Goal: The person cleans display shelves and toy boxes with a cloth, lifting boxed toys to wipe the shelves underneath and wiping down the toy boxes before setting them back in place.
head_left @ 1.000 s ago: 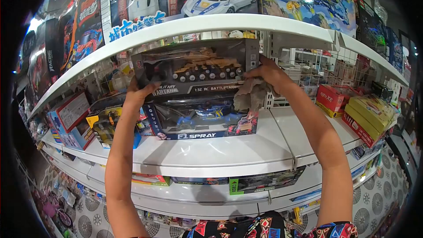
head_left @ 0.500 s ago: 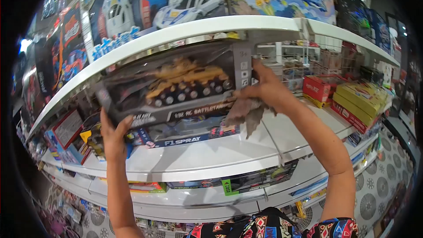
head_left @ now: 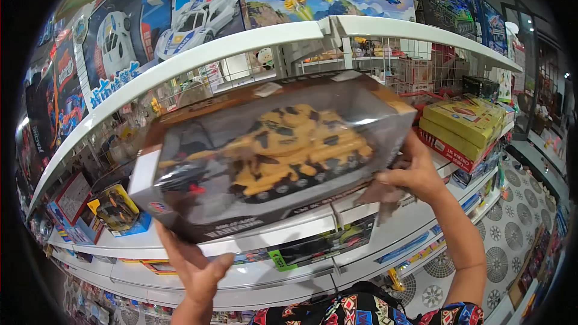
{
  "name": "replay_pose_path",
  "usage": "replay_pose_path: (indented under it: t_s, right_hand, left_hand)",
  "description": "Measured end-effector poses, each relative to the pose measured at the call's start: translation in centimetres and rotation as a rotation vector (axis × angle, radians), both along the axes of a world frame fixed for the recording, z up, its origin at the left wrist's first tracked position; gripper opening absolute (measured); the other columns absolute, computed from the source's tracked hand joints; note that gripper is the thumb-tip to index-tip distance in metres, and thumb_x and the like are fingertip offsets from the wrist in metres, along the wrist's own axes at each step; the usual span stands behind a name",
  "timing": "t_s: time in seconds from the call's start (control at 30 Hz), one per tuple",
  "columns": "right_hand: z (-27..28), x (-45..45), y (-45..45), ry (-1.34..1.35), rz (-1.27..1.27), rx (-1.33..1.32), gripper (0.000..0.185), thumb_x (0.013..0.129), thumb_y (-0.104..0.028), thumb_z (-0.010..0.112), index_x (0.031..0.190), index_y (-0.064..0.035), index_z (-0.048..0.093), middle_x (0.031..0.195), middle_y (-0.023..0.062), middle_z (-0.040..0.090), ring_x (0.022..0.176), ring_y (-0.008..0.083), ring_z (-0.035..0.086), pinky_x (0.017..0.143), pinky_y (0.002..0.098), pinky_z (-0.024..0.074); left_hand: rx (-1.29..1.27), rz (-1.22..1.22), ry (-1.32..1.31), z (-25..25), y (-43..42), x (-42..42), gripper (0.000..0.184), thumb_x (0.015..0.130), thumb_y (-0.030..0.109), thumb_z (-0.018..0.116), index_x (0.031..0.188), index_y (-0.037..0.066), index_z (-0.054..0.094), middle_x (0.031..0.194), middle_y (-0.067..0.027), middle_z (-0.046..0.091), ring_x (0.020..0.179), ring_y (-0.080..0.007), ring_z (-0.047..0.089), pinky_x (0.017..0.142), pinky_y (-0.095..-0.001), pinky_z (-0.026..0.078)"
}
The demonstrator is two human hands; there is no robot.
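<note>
A boxed toy tank, yellow with black patches behind a clear window, is held tilted in front of the shelf. My left hand supports the lower left corner, its fingers partly hidden beneath the box and its thumb standing apart. Around the right end, my right hand grips the box, thumb in front and some fingers hidden. A crumpled grey-brown cloth hangs from that same hand. Behind the box runs a white shelf, largely covered by it.
Large toy car boxes stand on the upper shelf, whose white edge is just above the held box. Yellow game boxes are stacked at right. A small yellow-and-blue toy box sits at left. Patterned floor shows at right.
The tank box has come out from the shelf toward me and tilted, so its top now shows. Both hands moved with it, and the left thumb no longer lies on its front. My view has shifted right.
</note>
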State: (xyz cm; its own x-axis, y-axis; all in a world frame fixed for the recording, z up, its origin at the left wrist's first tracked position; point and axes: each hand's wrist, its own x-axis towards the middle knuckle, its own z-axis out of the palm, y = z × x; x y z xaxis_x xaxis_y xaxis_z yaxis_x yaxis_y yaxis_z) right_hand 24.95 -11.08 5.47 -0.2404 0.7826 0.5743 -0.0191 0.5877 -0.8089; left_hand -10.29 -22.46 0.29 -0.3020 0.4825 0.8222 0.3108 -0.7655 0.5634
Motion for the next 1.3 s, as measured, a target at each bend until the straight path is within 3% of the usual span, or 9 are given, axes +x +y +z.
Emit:
replay_pose_path:
  t_s: [0.1, 0.17, 0.33, 0.43, 0.53, 0.73, 0.87, 0.97, 1.3]
  right_hand:
    - [-1.0, 4.5, 0.8, -0.006, -0.141, 0.039, 0.082, 0.061, -0.011, 0.079, 0.133, -0.0021, 0.040, 0.124, 0.0107, 0.053, 0.114, 0.0219, 0.050, 0.100, 0.0345, 0.0379]
    - [-1.0, 7.3, 1.3, -0.024, -0.177, 0.009, 0.077, 0.060, -0.010, 0.077, 0.129, -0.0016, 0.045, 0.121, 0.0097, 0.055, 0.113, 0.0219, 0.051, 0.099, 0.0340, 0.0373]
    - [-1.7, 12.7, 4.0, 0.017, -0.181, -0.203, 0.069, 0.067, 0.007, 0.067, 0.132, -0.0022, 0.044, 0.121, 0.0088, 0.057, 0.112, 0.0218, 0.052, 0.099, 0.0334, 0.0384]
    - [-2.5, 14.7, 6.9, -0.052, -0.220, -0.252, 0.068, 0.069, 0.007, 0.066, 0.133, -0.0039, 0.044, 0.120, 0.0082, 0.058, 0.110, 0.0217, 0.054, 0.096, 0.0331, 0.0411]
    - [-2.4, 15.0, 8.7, -0.111, -0.230, -0.247, 0.065, 0.069, 0.006, 0.067, 0.130, -0.0052, 0.047, 0.114, 0.0069, 0.060, 0.102, 0.0190, 0.056, 0.090, 0.0314, 0.0447]
    - [-3.0, 14.3, 9.2, -0.102, -0.181, -0.177, 0.059, 0.068, 0.005, 0.067, 0.124, -0.0036, 0.051, 0.108, 0.0055, 0.060, 0.099, 0.0176, 0.056, 0.090, 0.0302, 0.0443]
    - [-5.5, 13.9, 10.2, -0.110, -0.171, -0.066, 0.062, 0.066, 0.001, 0.073, 0.124, -0.0029, 0.051, 0.117, 0.0072, 0.058, 0.109, 0.0192, 0.052, 0.098, 0.0318, 0.0376]
    - [-5.3, 12.8, 10.6, -0.098, -0.162, -0.068, 0.063, 0.067, 0.000, 0.073, 0.125, -0.0029, 0.050, 0.119, 0.0081, 0.058, 0.111, 0.0196, 0.051, 0.099, 0.0319, 0.0361]
    - [-5.2, 11.9, 14.3, -0.200, -0.276, -0.073, 0.071, 0.069, -0.002, 0.074, 0.131, -0.0013, 0.040, 0.118, 0.0103, 0.057, 0.108, 0.0204, 0.053, 0.095, 0.0308, 0.0398]
  left_hand:
    - [-0.079, -0.157, 0.025, -0.5, 1.1, 4.1, 0.125, 0.054, 0.015, 0.083, 0.145, -0.004, 0.000, 0.142, -0.0191, 0.023, 0.132, -0.0298, 0.027, 0.111, -0.0381, 0.017]
    - [-0.158, -0.188, 0.191, -0.2, 2.8, 6.1, 0.121, 0.060, 0.022, 0.083, 0.144, -0.005, 0.000, 0.140, -0.0198, 0.025, 0.130, -0.0308, 0.028, 0.110, -0.0390, 0.019]
    - [-0.262, -0.012, 0.299, -2.7, 8.3, 11.5, 0.116, 0.065, 0.024, 0.081, 0.144, -0.007, 0.003, 0.141, -0.0221, 0.028, 0.132, -0.0300, 0.028, 0.110, -0.0369, 0.020]
    - [-0.315, 0.034, 0.327, -3.3, 10.9, 13.4, 0.115, 0.068, 0.034, 0.079, 0.141, -0.010, 0.002, 0.137, -0.0291, 0.024, 0.131, -0.0404, 0.026, 0.109, -0.0426, 0.023]
    - [-0.371, 0.022, 0.338, -3.6, 12.9, 13.7, 0.114, 0.069, 0.034, 0.078, 0.141, -0.012, 0.002, 0.139, -0.0322, 0.022, 0.132, -0.0428, 0.026, 0.109, -0.0407, 0.025]
    - [-0.537, -0.019, 0.352, -2.8, 13.9, 12.1, 0.116, 0.070, 0.033, 0.077, 0.140, -0.014, -0.002, 0.145, -0.0366, 0.014, 0.137, -0.0406, 0.023, 0.110, -0.0364, 0.024]
    - [-0.417, 0.036, 0.230, -4.2, 13.9, 11.4, 0.116, 0.069, 0.022, 0.080, 0.143, -0.009, -0.004, 0.145, -0.0256, 0.022, 0.134, -0.0315, 0.027, 0.110, -0.0355, 0.024]
    - [-0.425, -0.040, 0.238, -4.7, 14.6, 10.4, 0.121, 0.069, 0.030, 0.078, 0.141, -0.012, -0.010, 0.145, -0.0345, 0.017, 0.136, -0.0364, 0.025, 0.110, -0.0343, 0.024]
    - [-0.575, 0.071, 0.525, -3.8, 17.4, 8.7, 0.123, 0.070, 0.038, 0.077, 0.138, -0.016, -0.010, 0.141, -0.0373, 0.025, 0.133, -0.0393, 0.033, 0.109, -0.0344, 0.028]
